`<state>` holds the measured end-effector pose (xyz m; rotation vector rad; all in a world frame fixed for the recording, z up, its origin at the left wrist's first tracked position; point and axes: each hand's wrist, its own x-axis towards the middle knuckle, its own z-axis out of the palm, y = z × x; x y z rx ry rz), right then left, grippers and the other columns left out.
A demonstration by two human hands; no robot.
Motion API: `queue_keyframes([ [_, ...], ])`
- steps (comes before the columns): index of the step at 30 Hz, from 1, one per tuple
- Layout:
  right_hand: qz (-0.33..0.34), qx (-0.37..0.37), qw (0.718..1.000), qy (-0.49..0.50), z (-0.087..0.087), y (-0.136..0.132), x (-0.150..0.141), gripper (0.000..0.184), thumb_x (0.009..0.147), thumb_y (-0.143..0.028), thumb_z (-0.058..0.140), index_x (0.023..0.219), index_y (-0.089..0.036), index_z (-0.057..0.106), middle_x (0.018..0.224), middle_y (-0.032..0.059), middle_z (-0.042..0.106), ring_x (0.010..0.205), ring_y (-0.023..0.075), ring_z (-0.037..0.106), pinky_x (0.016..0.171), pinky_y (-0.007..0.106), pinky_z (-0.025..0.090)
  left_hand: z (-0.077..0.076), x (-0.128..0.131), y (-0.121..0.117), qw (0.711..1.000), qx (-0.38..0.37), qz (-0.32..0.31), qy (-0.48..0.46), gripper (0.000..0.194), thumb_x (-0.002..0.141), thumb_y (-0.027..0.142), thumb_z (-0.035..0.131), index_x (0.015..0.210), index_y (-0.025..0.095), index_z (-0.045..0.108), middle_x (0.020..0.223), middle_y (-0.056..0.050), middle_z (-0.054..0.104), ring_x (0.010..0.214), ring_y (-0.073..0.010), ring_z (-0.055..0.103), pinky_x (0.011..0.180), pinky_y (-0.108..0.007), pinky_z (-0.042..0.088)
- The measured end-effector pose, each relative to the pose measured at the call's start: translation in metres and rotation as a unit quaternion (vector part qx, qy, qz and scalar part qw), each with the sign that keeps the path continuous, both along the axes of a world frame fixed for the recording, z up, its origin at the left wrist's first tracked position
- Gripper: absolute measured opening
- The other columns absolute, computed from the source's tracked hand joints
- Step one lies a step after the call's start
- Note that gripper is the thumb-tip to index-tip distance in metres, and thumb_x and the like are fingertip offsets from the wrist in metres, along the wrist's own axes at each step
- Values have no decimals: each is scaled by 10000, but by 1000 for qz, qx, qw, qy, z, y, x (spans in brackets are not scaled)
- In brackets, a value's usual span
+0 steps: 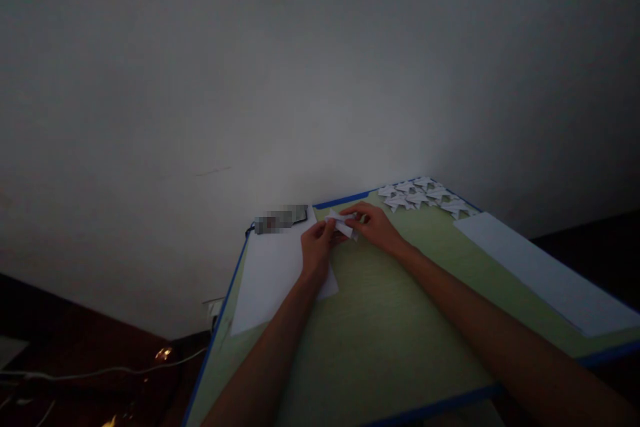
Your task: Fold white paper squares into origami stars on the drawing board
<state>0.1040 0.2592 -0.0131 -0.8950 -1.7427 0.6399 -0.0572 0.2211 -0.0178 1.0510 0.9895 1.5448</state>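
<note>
Between my two hands is a small piece of folded white paper (343,227), held a little above the table. My left hand (317,247) pinches its left side with thumb and fingers. On the right edge of the same piece, the fingers of my right hand (374,225) are closed. Part of the paper is hidden behind the fingers. Under my left hand and forearm lies a large white sheet (273,273).
Several folded paper shapes (417,199) lie at the table's far right corner. A long white paper stack or sheet (543,270) runs along the right edge. A phone-like device (281,219), partly blurred, rests at the back left. The green table (380,333) has blue edging and meets a grey wall (320,80).
</note>
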Motion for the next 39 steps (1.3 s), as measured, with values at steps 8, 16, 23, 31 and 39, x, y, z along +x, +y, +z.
queue_keyframes([
  [8,44,16,999,-9,0,1,1,254,875,-168,653,1062,-251,804,1001,71,677,857,180,627,712,290,484,4,0,-3,1000,-6,21,4,416,692,479,856,819,93,764,723,-77,739,643,-178,707,681,-326,626],
  [16,52,36,998,2,-3,2,0,288,888,-112,638,1080,-255,800,991,70,663,900,183,618,759,312,489,2,-1,-2,1000,-4,10,0,409,727,477,828,849,91,770,757,-71,748,644,-175,707,716,-355,632],
  [23,39,45,998,5,-6,4,-1,325,864,-73,626,1048,-271,807,981,60,664,893,179,617,764,315,498,2,1,-2,1000,3,3,6,373,770,454,792,847,90,775,832,-81,756,727,-190,722,799,-393,630],
  [31,50,30,998,0,-1,2,0,271,895,-131,614,1062,-237,800,997,71,674,909,179,640,771,308,514,1,0,-2,1000,15,0,9,392,740,470,815,839,93,772,836,-80,755,700,-181,714,792,-383,627],
  [39,36,81,993,-72,0,-6,-1,379,857,-282,763,1235,-270,732,1057,73,650,1001,211,622,921,390,513,0,-2,-2,1000,22,-3,7,427,755,494,800,882,88,769,787,-77,737,680,-183,704,778,-384,624],
])
